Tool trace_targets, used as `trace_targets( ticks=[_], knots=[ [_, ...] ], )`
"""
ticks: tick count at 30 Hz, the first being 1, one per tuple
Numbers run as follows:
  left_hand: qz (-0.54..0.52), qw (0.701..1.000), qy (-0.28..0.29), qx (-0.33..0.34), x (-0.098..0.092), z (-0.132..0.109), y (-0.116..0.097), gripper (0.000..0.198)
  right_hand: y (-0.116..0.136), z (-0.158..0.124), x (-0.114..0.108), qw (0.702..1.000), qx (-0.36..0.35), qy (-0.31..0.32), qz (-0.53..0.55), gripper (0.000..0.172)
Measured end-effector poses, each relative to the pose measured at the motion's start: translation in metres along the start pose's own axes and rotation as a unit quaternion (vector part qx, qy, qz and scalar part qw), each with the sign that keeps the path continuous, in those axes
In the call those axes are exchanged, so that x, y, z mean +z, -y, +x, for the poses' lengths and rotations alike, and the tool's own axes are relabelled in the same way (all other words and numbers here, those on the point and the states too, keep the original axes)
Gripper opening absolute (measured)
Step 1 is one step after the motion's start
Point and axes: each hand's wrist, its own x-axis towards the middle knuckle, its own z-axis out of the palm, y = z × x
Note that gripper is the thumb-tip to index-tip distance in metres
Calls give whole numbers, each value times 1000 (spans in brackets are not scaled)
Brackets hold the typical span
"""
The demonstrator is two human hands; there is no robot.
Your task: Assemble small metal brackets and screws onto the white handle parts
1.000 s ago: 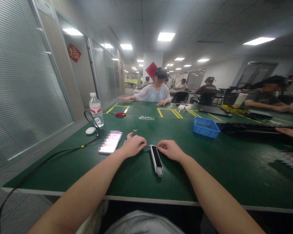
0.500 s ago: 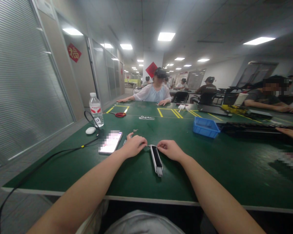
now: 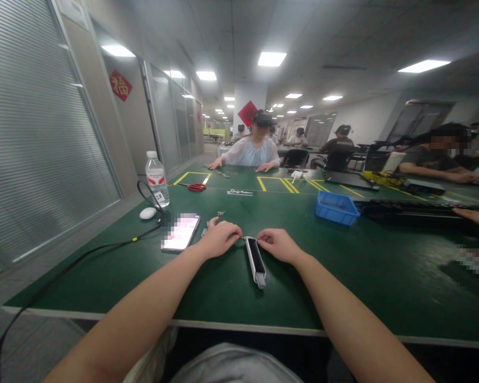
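The device [image 3: 256,263], white-edged with a dark face, lay on the green table [image 3: 143,298] between the two hands, its far end at the fingertips and its pale tip toward the near edge. The left hand [image 3: 220,238] was closed to a pinch, thumb and fingertips together on a small clasp [image 3: 243,238] at the device's far end. The right hand [image 3: 278,244] was loosely curled, its fingertips at the right far corner; whether they gripped anything could not be told. A phone [image 3: 186,231] lay just left of the left hand, and a small metal piece [image 3: 221,213] lay beyond it. Farther left stood an upright bottle [image 3: 157,183], with a white oval object [image 3: 147,213] near its base. Red-handled scissors [image 3: 196,187] lay beyond, near yellow tape. A blue bin [image 3: 337,207] stood to the right. A person [image 3: 252,151] sat opposite, both hands on the table.
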Motion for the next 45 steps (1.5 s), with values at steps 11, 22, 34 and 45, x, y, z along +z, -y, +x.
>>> trace_targets(
  ticks=[11, 22, 34, 45],
  knots=[
    [-19, 1000, -13, 0, 1, -1, -1, 14, 0, 0, 0, 1000, -3, 0, 3, 17],
    [-9, 1000, -16, 11, 0, 0, 0, 12, -1, 1, 1, 1000, 2, 0, -6, 17],
    [1, 1000, -22, 16, -4, -1, -3, 16, -1, 0, 1, 1000, 1, -4, 7, 17],
    [3, 999, -27, 26, -5, -2, -4, 16, 0, 0, 0, 1000, 3, -1, 3, 17]
  ],
)
